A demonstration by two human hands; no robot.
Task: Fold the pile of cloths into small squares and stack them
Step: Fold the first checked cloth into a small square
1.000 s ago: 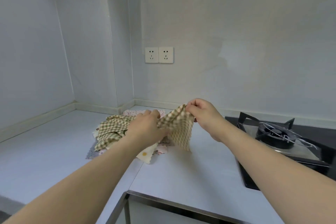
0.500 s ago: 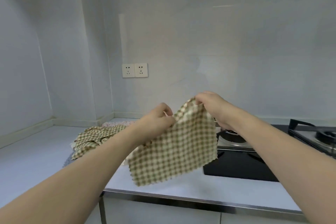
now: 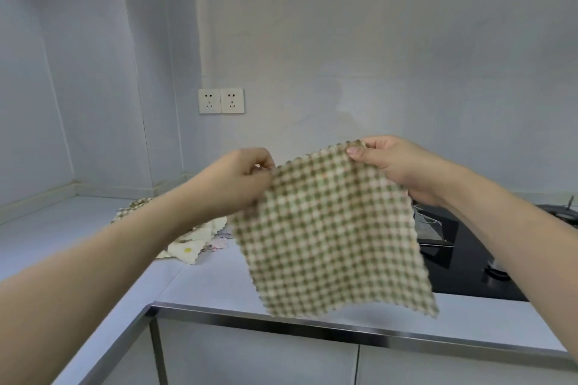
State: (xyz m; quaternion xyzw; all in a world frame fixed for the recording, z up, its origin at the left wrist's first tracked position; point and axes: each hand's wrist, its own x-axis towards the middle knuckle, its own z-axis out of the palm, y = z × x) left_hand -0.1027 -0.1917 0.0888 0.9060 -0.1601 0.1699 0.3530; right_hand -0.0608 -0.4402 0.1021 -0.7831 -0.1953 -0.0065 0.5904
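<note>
1. Checked cloth point(image 3: 331, 228): hangs above the counter point(image 3: 219, 287) edge; my left hand point(image 3: 240, 178) and right hand point(image 3: 397, 166) pinch its top corners.
2. Pile point(image 3: 194, 237): on the counter, behind.
3. I judge a slipped pinch would skew the fold.

The light is soft, even and a little bluish, with only weak shadows. A pale streak of glare lies on the wall point(image 3: 200, 37). The checked cloth point(image 3: 331, 228) is slightly blurred at its lower edge. Straight lines bend near the edges.
</note>
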